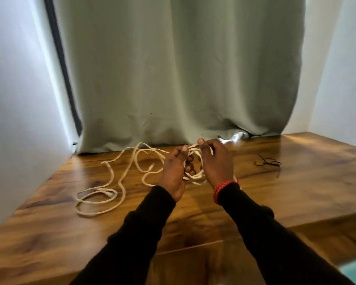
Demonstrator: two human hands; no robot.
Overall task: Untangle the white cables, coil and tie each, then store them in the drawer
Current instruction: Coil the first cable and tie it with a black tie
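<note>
Both our hands, left hand (pixel 174 171) & right hand (pixel 217 161), w/ fingers (pixel 190 166) curled on a white cable coil (pixel 193 177); rest of white cables (pixel 119 182) lies loose on counter (pixel 296 192), black ties (pixel 267 162) to the right.

You have a single view, from your head: it looks forward and down across the wooden table (pixel 296 182) toward the curtain (pixel 183 68), hands close in front

Grey-green curtain (pixel 183 68), white walls (pixel 19 99) — glossy wooden tabletop (pixel 296 192), daylight
</note>
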